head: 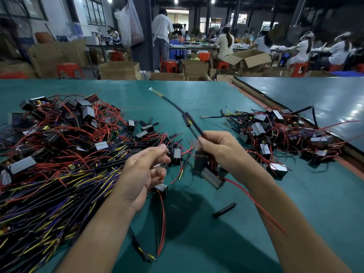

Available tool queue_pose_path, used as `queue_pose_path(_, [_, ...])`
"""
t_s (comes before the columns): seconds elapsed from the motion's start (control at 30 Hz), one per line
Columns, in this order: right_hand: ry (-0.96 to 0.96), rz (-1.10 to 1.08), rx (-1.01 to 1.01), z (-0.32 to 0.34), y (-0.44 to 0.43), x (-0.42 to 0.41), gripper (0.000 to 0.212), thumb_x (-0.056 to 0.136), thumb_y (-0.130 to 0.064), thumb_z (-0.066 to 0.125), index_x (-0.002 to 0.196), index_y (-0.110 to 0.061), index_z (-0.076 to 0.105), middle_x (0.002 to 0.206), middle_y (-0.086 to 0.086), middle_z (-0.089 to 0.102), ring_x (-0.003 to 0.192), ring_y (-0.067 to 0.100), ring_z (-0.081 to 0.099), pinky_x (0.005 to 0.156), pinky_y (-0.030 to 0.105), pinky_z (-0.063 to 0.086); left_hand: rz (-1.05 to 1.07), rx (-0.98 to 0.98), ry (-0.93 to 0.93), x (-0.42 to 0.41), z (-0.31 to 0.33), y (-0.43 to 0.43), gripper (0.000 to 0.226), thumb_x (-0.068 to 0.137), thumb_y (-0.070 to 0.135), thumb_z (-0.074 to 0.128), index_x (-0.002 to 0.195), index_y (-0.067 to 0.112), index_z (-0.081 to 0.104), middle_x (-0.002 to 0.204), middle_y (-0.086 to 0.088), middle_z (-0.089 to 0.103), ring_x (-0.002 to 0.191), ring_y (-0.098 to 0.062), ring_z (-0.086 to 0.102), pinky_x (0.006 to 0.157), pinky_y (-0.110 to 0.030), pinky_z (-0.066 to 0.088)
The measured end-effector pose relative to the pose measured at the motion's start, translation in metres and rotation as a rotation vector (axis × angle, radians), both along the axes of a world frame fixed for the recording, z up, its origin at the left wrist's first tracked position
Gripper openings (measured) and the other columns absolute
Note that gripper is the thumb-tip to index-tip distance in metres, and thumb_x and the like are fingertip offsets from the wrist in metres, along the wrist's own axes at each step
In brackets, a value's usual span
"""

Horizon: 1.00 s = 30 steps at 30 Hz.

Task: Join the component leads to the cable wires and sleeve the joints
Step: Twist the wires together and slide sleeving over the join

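the green table (197, 243) carried a big heap of black cables (49, 194) at the left, cut off by the frame edge, and a smaller pile of components (285, 138) at the right. the right hand (220, 148) was closed on a black cable (183, 113) with a sleeve (190, 119) on it, raised over the table, and a blurred component (208, 174) hung under this hand. the left hand (141, 172) was half open, its fingertips pinched together, but what they held was too small to make out.

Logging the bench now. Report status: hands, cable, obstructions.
Right hand shut on black cable, component hanging below. Left hand open, holding nothing visible. Sleeve already on the cable. Loose sleeve on mat; nothing blocking.
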State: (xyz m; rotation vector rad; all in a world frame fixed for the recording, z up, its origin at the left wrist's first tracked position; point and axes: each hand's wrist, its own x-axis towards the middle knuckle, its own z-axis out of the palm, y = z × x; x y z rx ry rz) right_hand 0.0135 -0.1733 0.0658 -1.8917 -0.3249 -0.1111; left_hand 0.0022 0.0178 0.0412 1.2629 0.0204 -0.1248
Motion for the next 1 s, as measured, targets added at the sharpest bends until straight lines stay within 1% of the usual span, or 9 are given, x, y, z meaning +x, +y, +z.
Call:
queue_pose_path(0.13, [-0.145, -0.302, -0.044, 0.022, -0.027, 0.003, 0.03, 0.1, -0.007, 0.049, 0.07, -0.004, 0.05, 0.059, 0.008, 0.044, 0.051, 0.013, 0.042, 0.051, 0.023, 0.036, -0.058, 0.043, -0.033, -0.003, -0.003, 0.002, 0.014, 0.086, 0.026, 0.063, 0.093, 0.014, 0.066, 0.071, 0.003, 0.063, 0.047, -0.009, 0.047, 0.05, -0.022, 0.033])
queue_pose_path(0.2, [-0.219, -0.451, -0.332, 0.039, -0.056, 0.01, 0.029, 0.099, -0.018, 0.052, 0.072, -0.006, 0.054, 0.06, 0.01, 0.053, 0.055, 0.025, 0.048, 0.052, 0.031, 0.039, -0.061, 0.058, -0.042, -0.003, -0.004, 0.002, 0.013, 0.085, 0.025, 0.065, 0.09, 0.013, 0.067, 0.069, 0.002, 0.063, 0.047, -0.01, 0.047, 0.051, -0.023, 0.032])
queue_pose_path(0.23, [-0.226, -0.51, -0.52, 0.048, -0.072, 0.014, 0.027, 0.098, -0.024, 0.053, 0.075, -0.01, 0.058, 0.061, 0.004, 0.057, 0.056, 0.024, 0.051, 0.051, 0.03, 0.037, -0.063, 0.061, -0.045, -0.003, -0.004, 0.002, 0.011, 0.085, 0.024, 0.065, 0.088, 0.013, 0.066, 0.068, 0.002, 0.063, 0.047, -0.01, 0.046, 0.049, -0.022, 0.032])
queue_pose_path(0.33, [-0.11, -0.628, -0.826, 0.063, -0.113, 0.028, 0.018, 0.096, -0.034, 0.055, 0.085, -0.026, 0.067, 0.074, -0.003, 0.066, 0.06, 0.015, 0.057, 0.052, 0.026, 0.037, -0.067, 0.063, -0.036, -0.002, -0.005, 0.001, 0.011, 0.086, 0.022, 0.066, 0.087, 0.011, 0.065, 0.068, 0.0, 0.061, 0.044, -0.01, 0.045, 0.045, -0.019, 0.033])
queue_pose_path(0.47, [0.045, -0.748, -1.018, 0.027, -0.147, 0.039, 0.018, 0.095, -0.032, 0.059, 0.095, -0.022, 0.074, 0.078, 0.003, 0.068, 0.065, 0.022, 0.059, 0.061, 0.029, 0.049, -0.069, 0.058, -0.041, -0.003, -0.006, -0.001, 0.011, 0.086, 0.02, 0.067, 0.086, 0.009, 0.067, 0.066, -0.001, 0.061, 0.044, -0.011, 0.043, 0.044, -0.018, 0.033])
queue_pose_path(0.67, [0.225, -0.713, -0.986, -0.023, -0.161, 0.033, 0.014, 0.095, -0.024, 0.057, 0.103, -0.017, 0.065, 0.089, 0.003, 0.065, 0.079, 0.025, 0.057, 0.07, 0.032, 0.043, -0.073, 0.089, -0.044, -0.003, -0.01, 0.0, 0.01, 0.085, 0.02, 0.07, 0.084, 0.011, 0.066, 0.067, -0.003, 0.061, 0.044, -0.011, 0.044, 0.042, -0.017, 0.037])
queue_pose_path(0.83, [0.084, -0.735, -0.918, 0.0, -0.123, 0.031, 0.032, 0.087, -0.026, 0.059, 0.118, -0.018, 0.057, 0.108, 0.007, 0.063, 0.096, 0.027, 0.058, 0.083, 0.037, 0.049, 0.083, 0.147, -0.1, 0.002, -0.015, -0.001, 0.01, 0.082, 0.01, 0.073, 0.078, 0.007, 0.065, 0.051, 0.003, 0.051, 0.038, -0.009, 0.037, 0.039, -0.017, 0.032])
queue_pose_path(0.9, [0.002, -0.664, -0.828, 0.015, -0.09, 0.029, 0.033, 0.087, -0.026, 0.061, 0.119, -0.022, 0.057, 0.103, 0.004, 0.063, 0.096, 0.026, 0.059, 0.083, 0.034, 0.045, 0.193, 0.257, -0.158, 0.005, -0.019, -0.002, 0.013, 0.078, 0.004, 0.075, 0.074, 0.005, 0.063, 0.044, 0.01, 0.045, 0.038, -0.005, 0.035, 0.04, -0.015, 0.032])
queue_pose_path(1.0, [-0.077, -0.591, -0.639, 0.025, -0.034, 0.026, 0.022, 0.082, -0.015, 0.06, 0.101, -0.024, 0.057, 0.082, 0.0, 0.058, 0.081, 0.024, 0.056, 0.069, 0.031, 0.038, 0.311, 0.372, -0.21, 0.009, -0.026, 0.001, 0.023, 0.075, -0.009, 0.069, 0.068, 0.009, 0.058, 0.043, 0.01, 0.04, 0.041, -0.008, 0.029, 0.043, -0.019, 0.027])
